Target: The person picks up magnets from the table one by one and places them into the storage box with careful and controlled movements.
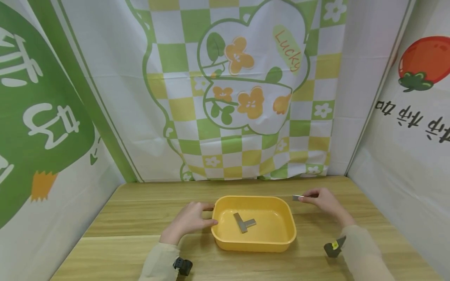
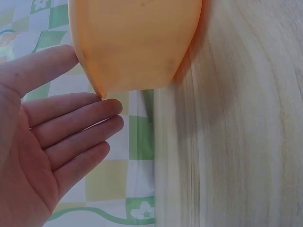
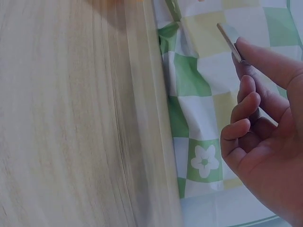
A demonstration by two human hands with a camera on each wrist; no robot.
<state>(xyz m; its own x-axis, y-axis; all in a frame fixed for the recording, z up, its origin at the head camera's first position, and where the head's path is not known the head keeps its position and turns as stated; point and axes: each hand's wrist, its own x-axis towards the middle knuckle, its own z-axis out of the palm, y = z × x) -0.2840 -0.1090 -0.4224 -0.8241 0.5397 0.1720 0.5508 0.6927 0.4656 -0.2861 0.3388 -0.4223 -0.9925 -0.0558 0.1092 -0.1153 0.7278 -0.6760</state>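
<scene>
My left hand [image 1: 191,218] rests at the left end of a yellow plastic basin [image 1: 253,246]. In the left wrist view, its thumb and straight fingers touch the rim at the corner. Two flat grey metal bars lie on the basin floor: a longer one [image 1: 240,223] and a shorter one [image 1: 250,223] meeting it at an angle. To the right of the basin's back corner, my right hand [image 1: 322,201] pinches another small flat metal bar [image 1: 296,198] between thumb and index finger. The right wrist view shows that bar [image 3: 227,38] nearly edge-on, the other fingers curled below.
The basin stands on a wood-grain table [image 1: 147,210]. Behind the table hangs a checkered green, yellow and white cloth [image 1: 197,136]. Printed white panels rise at the left and right sides, one with a red persimmon picture [image 1: 425,58].
</scene>
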